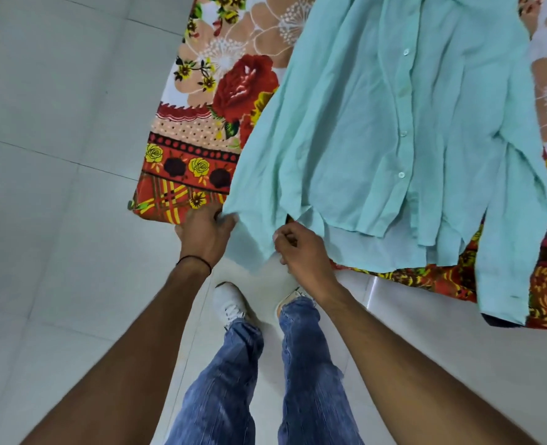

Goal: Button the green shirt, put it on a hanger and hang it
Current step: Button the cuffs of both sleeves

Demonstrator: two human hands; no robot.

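Both forearms are bare, with no sleeves showing anywhere along them. A thin black thread band [195, 261] circles the wrist of the left hand [205, 231]; the right hand [301, 252] and its wrist carry nothing. The legs are in blue jeans [240, 377] of faded, streaky denim, the hems frayed at the ankles. On the left foot is a white lace-up sneaker [229, 301]; the shoe on the right foot is mostly hidden by the jean hem
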